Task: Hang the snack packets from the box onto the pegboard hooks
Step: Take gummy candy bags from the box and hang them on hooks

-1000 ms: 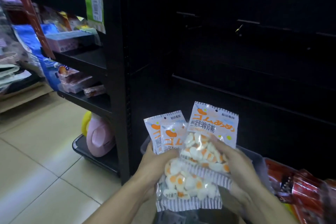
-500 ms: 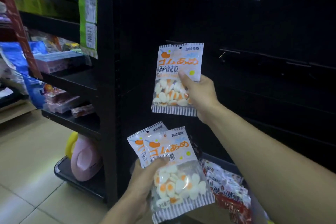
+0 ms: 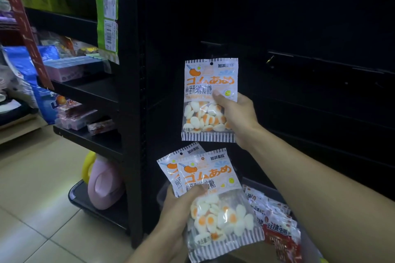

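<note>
Right hand [image 3: 237, 117] pinches egg-gummy packet [image 3: 210, 100] before dark pegboard [image 3: 310, 28] — unhung; below it, left hand [image 3: 181, 205] clutches two packets [image 3: 211, 194] — waiting.

I see one fried-egg gummy packet [image 3: 210, 100] held upright against the dark pegboard [image 3: 299, 102], white with orange lettering, striped seals top and bottom, a small hang hole at its top edge and egg-shaped sweets showing through the clear lower half. Lower down, two more gummy packets [image 3: 211, 196] of the same kind overlap, tilted slightly, the front one covering most of the rear. Bare hooks [image 3: 280, 54] jut from the pegboard to the right. Red-and-white snack packets [image 3: 275, 222] lie in the box [image 3: 267, 188] below.
</note>
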The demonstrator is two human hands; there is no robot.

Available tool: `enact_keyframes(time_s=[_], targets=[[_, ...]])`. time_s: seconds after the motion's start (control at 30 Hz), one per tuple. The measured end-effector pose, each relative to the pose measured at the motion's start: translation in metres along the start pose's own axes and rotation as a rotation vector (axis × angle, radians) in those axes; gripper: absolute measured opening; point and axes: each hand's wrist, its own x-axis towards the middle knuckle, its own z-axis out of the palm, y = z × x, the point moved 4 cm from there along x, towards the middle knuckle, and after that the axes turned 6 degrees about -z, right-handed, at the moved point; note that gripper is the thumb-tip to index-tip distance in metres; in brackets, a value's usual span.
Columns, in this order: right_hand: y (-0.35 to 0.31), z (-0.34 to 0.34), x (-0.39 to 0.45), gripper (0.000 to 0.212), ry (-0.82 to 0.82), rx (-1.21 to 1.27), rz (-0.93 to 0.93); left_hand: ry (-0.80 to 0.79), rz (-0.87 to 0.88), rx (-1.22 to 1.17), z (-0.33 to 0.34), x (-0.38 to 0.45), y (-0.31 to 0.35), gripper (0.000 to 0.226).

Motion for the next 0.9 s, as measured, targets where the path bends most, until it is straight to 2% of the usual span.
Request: enact_keyframes(time_s=[0.3, 0.47, 0.7, 0.9], targets=[[-0.009, 0.004, -0.005, 0.013, -0.008, 0.073, -0.061, 0.000, 0.008, 0.029, 0.002, 0.006, -0.002, 0.067], [-0.011, 0.003, -0.010, 0.017, -0.054, 0.079, -0.069, 0.003, 0.008, 0.035, 0.001, 0.008, -0.003, 0.078], [-0.012, -0.002, -0.003, 0.017, 0.004, 0.107, -0.017, 0.024, 0.011, 0.007, 0.000, 0.009, -0.005, 0.077], [-0.011, 0.004, 0.005, 0.017, -0.017, 0.070, 0.013, 0.039, 0.030, -0.003, -0.003, 0.007, -0.003, 0.079]])
